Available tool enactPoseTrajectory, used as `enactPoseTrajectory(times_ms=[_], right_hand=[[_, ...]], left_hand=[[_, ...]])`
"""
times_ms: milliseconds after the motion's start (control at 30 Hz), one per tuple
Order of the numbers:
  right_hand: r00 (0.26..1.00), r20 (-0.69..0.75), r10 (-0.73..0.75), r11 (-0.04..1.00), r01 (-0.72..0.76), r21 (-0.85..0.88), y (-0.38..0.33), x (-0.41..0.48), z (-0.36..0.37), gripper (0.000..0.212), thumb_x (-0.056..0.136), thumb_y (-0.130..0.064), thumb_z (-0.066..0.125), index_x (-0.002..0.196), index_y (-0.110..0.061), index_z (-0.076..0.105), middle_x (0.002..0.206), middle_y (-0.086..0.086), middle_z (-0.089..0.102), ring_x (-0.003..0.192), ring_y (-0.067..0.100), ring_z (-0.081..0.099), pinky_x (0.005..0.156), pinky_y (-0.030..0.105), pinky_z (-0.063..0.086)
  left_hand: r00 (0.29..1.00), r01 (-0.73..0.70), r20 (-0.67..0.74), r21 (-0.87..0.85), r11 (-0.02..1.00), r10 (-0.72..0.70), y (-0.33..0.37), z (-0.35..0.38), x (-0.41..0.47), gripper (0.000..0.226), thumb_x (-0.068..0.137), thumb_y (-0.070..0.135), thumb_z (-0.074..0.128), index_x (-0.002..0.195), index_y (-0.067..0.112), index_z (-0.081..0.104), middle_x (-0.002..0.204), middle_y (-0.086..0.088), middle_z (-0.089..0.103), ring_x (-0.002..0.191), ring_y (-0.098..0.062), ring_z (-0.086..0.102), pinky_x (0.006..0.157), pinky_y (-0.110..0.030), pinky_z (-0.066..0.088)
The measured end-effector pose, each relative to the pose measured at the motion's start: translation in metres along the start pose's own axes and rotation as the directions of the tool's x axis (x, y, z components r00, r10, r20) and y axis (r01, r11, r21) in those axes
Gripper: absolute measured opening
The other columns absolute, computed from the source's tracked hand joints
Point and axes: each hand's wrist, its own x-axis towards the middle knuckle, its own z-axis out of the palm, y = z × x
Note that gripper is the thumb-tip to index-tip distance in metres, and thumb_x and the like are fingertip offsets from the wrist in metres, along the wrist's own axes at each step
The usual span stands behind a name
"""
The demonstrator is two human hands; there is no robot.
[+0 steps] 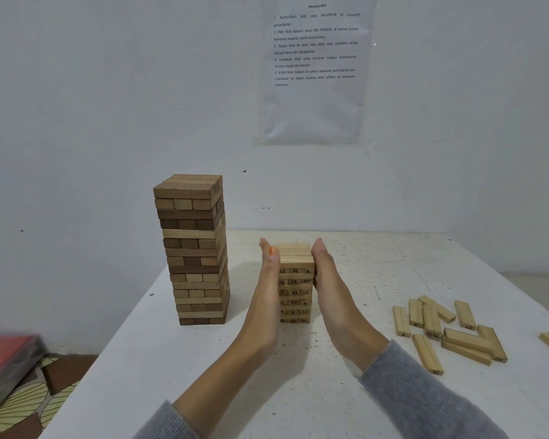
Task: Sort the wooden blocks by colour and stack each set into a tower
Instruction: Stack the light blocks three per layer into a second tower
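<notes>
1. The pale tower (295, 282) stands mid-table, near the right side of the dark tower (194, 248), sandwiched between the left hand (267, 289) and the right hand (328, 286). Both hands are flat, fingers straight and together, palms pressed to its 2 opposite sides. Nothing is gripped.
2. The risk, as I see it, is that uneven pressure from 1 palm could shear a layer sideways or tip the stack, since the blocks only rest on each other. Pulling the hands away abruptly could also drag a block out.
3. The left forearm lies fairly close to the dark tower, and a careless swing might topple that taller stack.
4. The pale blocks are smooth, light, rectangular wood with black numbers printed on their ends. Rows of 3 show on the near face.
5. The dark tower mixes mid and deep brown blocks with plain ends, and grain shows on its top layer.
6. Loose pale blocks (450, 331) lie scattered well to the right on the white, speckled table (203, 375), so the stacking looks unfinished.
7. A grey knit sleeve (425, 391) covers the right arm, and a printed sheet (314, 74) hangs on the wall behind.
</notes>
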Motion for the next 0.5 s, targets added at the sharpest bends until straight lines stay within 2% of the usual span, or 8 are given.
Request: enactPoseTrajectory(times_ms=[67,100,133,200,267,333,400,500], right_hand=[[1.0,-0.023,-0.017,1.0,0.017,0.004,-0.003,-0.002,-0.001,0.064,0.095,-0.062,0.014,0.153,-0.035,0.017,0.147,-0.018,0.038,0.107,-0.013,0.046,0.07,0.0,0.039],[0.998,-0.04,-0.038,0.999,0.038,0.006,-0.005,-0.004,-0.001,0.063,0.095,-0.062,0.014,0.153,-0.037,0.014,0.15,-0.02,0.03,0.121,-0.006,0.042,0.086,0.003,0.034],[0.996,-0.061,-0.068,0.998,0.068,-0.002,-0.006,-0.005,-0.002,0.062,0.096,-0.061,0.014,0.153,-0.038,0.011,0.155,-0.02,0.022,0.134,0.0,0.032,0.1,0.013,0.026],[0.983,-0.121,-0.136,0.99,0.132,-0.042,-0.01,-0.009,-0.004,0.058,0.098,-0.057,0.018,0.153,-0.037,0.014,0.159,-0.016,0.017,0.144,0.005,0.021,0.113,0.028,0.016],[0.962,-0.193,-0.193,0.981,0.187,-0.05,-0.014,-0.014,-0.011,0.049,0.102,-0.047,0.025,0.148,-0.034,0.029,0.154,-0.012,0.031,0.139,0.007,0.032,0.117,0.033,0.024],[0.944,-0.247,-0.218,0.976,0.214,-0.042,-0.018,-0.021,-0.021,0.037,0.103,-0.038,0.031,0.136,-0.033,0.046,0.14,-0.011,0.047,0.125,0.008,0.047,0.109,0.035,0.038],[0.93,-0.286,-0.23,0.973,0.228,-0.041,-0.02,-0.03,-0.034,0.029,0.102,-0.031,0.036,0.124,-0.031,0.055,0.125,-0.01,0.056,0.11,0.008,0.057,0.095,0.028,0.048],[0.905,-0.35,-0.24,0.971,0.229,-0.073,-0.016,-0.046,-0.057,0.024,0.1,-0.023,0.042,0.115,-0.027,0.06,0.114,-0.006,0.062,0.101,0.01,0.061,0.082,0.022,0.051]], left_hand=[[0.997,-0.055,-0.044,0.047,0.997,0.057,0.0,-0.002,-0.001,0.059,0.093,0.06,0.012,0.148,0.044,-0.004,0.143,0.04,0.006,0.107,0.04,0.022,0.093,0.008,0.023],[0.991,-0.111,-0.065,0.1,0.989,0.118,0.0,-0.003,-0.001,0.061,0.093,0.066,0.014,0.148,0.045,-0.003,0.15,0.035,-0.001,0.124,0.031,0.014,0.111,-0.007,0.015],[0.978,-0.174,-0.08,0.174,0.969,0.19,-0.001,-0.003,-0.001,0.063,0.092,0.068,0.016,0.148,0.045,-0.001,0.153,0.032,-0.005,0.134,0.022,0.004,0.119,-0.021,0.007],[0.932,-0.316,-0.079,0.304,0.899,0.354,-0.002,-0.002,-0.003,0.064,0.091,0.061,0.02,0.15,0.041,0.005,0.156,0.029,-0.003,0.141,0.013,-0.002,0.12,-0.032,0.004],[0.889,-0.408,-0.061,0.343,0.846,0.454,-0.002,0.004,-0.007,0.058,0.093,0.052,0.023,0.149,0.037,0.02,0.157,0.025,0.009,0.144,0.006,0.007,0.118,-0.037,0.011],[0.869,-0.449,-0.05,0.342,0.826,0.493,-0.001,0.012,-0.011,0.052,0.094,0.047,0.028,0.144,0.035,0.035,0.153,0.023,0.026,0.141,0.003,0.022,0.116,-0.04,0.02],[0.867,-0.46,-0.032,0.329,0.825,0.497,0.0,0.024,-0.014,0.045,0.093,0.043,0.035,0.136,0.034,0.044,0.141,0.023,0.041,0.131,-0.001,0.038,0.111,-0.04,0.031],[0.87,-0.464,-0.005,0.331,0.822,0.494,-0.001,0.043,-0.013,0.035,0.091,0.028,0.045,0.125,0.033,0.052,0.122,0.025,0.052,0.122,-0.005,0.046,0.101,-0.024,0.038]])
